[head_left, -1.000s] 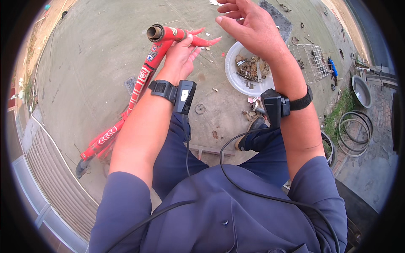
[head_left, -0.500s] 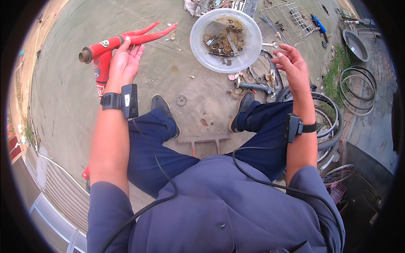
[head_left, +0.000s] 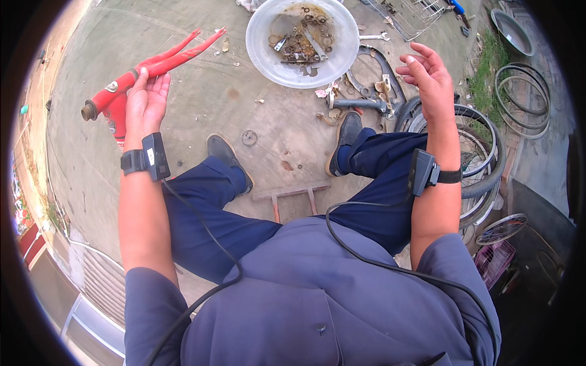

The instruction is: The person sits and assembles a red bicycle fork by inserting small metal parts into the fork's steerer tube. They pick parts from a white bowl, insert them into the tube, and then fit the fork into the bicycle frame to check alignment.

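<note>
A red bicycle frame with its fork (head_left: pixel 168 63) stretches along my left side. My left hand (head_left: pixel 146 104) is palm up with its fingers straight, the thumb overlapping the red tube beside the fork crown; whether they touch is unclear. Part of the frame is hidden behind my wrist and forearm. Raised on the other side, my right hand (head_left: pixel 430 85) has loosely bent, parted fingers and nothing visible in them. Nearest to it are a bare bicycle crank and chainring (head_left: pixel 384 88) and an open-ended wrench (head_left: pixel 374 36), both on the ground.
A whitish basin (head_left: pixel 259 52) ahead holds small metal parts and tools in dirty liquid. Bicycle wheels (head_left: pixel 488 171) lie by my right leg. Farther right are loose tyres (head_left: pixel 540 100) and a grey metal bowl (head_left: pixel 513 33). A wire basket (head_left: pixel 415 15) lies at the back.
The whole view has shifted, so the basin, the red frame and my left hand sit farther left and higher. Both hands keep nearly the same pose.
</note>
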Demonstrator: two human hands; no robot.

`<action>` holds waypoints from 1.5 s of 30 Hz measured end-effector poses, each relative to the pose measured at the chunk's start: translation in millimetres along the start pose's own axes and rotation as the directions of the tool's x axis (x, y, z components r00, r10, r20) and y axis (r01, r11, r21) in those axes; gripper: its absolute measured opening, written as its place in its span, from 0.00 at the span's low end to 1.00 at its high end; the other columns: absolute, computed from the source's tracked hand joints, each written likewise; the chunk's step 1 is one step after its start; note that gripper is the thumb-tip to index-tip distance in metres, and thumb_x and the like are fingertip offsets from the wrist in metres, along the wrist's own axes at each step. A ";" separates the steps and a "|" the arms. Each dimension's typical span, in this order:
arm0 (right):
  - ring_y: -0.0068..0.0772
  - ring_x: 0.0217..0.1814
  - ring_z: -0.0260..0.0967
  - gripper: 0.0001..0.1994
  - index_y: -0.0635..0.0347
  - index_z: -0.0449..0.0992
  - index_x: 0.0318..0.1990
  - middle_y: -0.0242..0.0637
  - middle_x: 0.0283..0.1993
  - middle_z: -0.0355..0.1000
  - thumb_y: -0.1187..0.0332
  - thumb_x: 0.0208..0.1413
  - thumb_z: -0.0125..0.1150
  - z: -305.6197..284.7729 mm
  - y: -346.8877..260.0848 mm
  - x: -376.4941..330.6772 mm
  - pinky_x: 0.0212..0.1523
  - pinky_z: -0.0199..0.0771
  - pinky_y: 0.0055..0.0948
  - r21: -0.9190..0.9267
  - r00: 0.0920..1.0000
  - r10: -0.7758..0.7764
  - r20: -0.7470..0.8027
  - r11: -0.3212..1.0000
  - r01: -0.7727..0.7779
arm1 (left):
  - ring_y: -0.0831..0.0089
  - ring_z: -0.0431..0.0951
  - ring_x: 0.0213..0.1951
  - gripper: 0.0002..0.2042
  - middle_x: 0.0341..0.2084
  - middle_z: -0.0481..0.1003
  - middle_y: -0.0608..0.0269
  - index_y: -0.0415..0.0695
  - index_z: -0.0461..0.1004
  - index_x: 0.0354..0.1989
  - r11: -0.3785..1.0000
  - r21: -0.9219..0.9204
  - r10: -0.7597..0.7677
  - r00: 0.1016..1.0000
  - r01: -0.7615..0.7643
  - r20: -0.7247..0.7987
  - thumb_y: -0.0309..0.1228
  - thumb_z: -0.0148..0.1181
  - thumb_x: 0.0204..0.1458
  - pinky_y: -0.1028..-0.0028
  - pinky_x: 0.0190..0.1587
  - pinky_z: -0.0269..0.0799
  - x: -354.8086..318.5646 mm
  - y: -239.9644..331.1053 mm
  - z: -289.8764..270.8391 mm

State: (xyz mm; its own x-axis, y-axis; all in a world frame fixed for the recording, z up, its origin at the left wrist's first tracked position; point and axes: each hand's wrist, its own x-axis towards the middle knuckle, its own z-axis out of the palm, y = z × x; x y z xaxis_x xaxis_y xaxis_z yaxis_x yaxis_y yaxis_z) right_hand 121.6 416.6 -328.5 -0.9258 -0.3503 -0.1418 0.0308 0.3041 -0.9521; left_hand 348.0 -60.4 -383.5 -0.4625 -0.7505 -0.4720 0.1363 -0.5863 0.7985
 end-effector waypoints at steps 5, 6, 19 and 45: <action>0.24 0.43 0.80 0.22 0.67 0.71 0.63 0.38 0.47 0.80 0.67 0.65 0.65 1.4 2.4 -2.5 0.42 0.75 0.20 -0.040 1.000 -0.002 -0.026 0.999 0.001 | 0.57 0.77 0.58 0.11 0.53 0.76 0.52 0.40 0.71 0.55 0.999 -0.032 -0.024 1.000 0.024 0.005 0.27 0.58 0.67 0.54 0.66 0.73 5.1 0.9 -2.4; 0.24 0.43 0.80 0.22 0.67 0.71 0.63 0.38 0.47 0.80 0.67 0.65 0.65 1.7 2.3 -2.3 0.42 0.75 0.20 -0.052 1.000 0.001 -0.022 0.999 -0.002 | 0.57 0.77 0.58 0.11 0.53 0.76 0.52 0.40 0.71 0.55 0.999 -0.038 -0.025 1.000 0.025 0.008 0.27 0.58 0.67 0.54 0.66 0.72 5.9 0.6 -2.8; 0.25 0.42 0.80 0.22 0.65 0.71 0.63 0.41 0.48 0.81 0.68 0.64 0.66 -4.3 0.6 0.7 0.41 0.76 0.20 0.004 0.996 -0.076 -0.036 0.997 0.077 | 0.56 0.76 0.59 0.13 0.55 0.75 0.48 0.39 0.70 0.57 1.000 -0.005 0.010 1.000 -0.010 -0.003 0.26 0.58 0.66 0.53 0.68 0.70 8.1 0.0 -4.9; 0.40 0.62 0.74 0.40 0.66 0.64 0.70 0.52 0.65 0.72 0.56 0.54 0.74 23.1 82.1 121.3 0.61 0.75 0.36 -0.426 0.992 0.096 0.078 0.903 -0.054 | 0.64 0.79 0.56 0.13 0.54 0.78 0.55 0.41 0.73 0.57 1.000 0.001 -0.025 0.999 0.025 0.047 0.29 0.58 0.67 0.62 0.61 0.78 3.4 1.3 -10.0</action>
State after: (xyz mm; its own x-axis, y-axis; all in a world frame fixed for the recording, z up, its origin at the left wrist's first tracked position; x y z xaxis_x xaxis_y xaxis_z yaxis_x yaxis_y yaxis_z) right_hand 20.5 378.7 -430.1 -0.8865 -0.3874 -0.2531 -0.0827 0.6708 -0.7370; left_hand 355.4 -66.8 -387.7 -0.5061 -0.7205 -0.4742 0.1242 -0.6049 0.7866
